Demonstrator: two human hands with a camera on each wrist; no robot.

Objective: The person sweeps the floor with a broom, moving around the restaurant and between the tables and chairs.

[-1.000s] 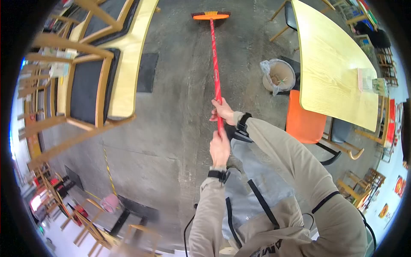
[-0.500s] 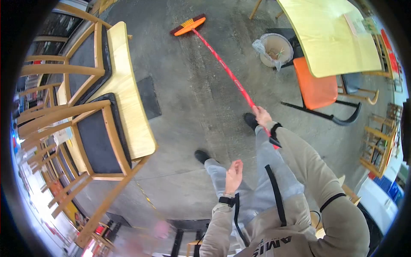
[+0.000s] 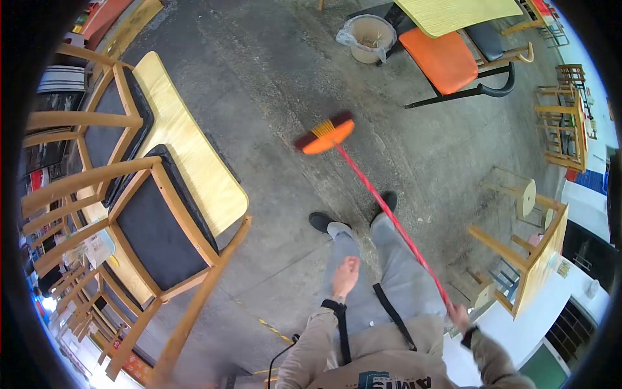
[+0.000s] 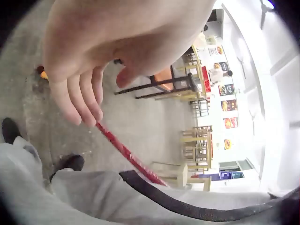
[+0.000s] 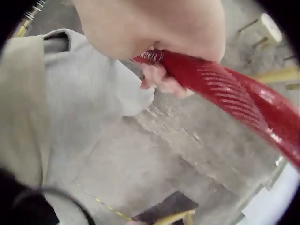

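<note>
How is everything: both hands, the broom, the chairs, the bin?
Broom: held at a slant
Right hand: gripping the broom
Left hand: relaxed, holding nothing
Bin: uncovered, lined, not full
Orange chair: standing on the floor
Nearest black-seated chair: resting up on the table

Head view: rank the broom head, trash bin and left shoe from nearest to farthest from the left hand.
1. Left shoe: ahead of the left hand.
2. Broom head: farther ahead, on floor.
3. Trash bin: beyond, beside orange chair.
</note>
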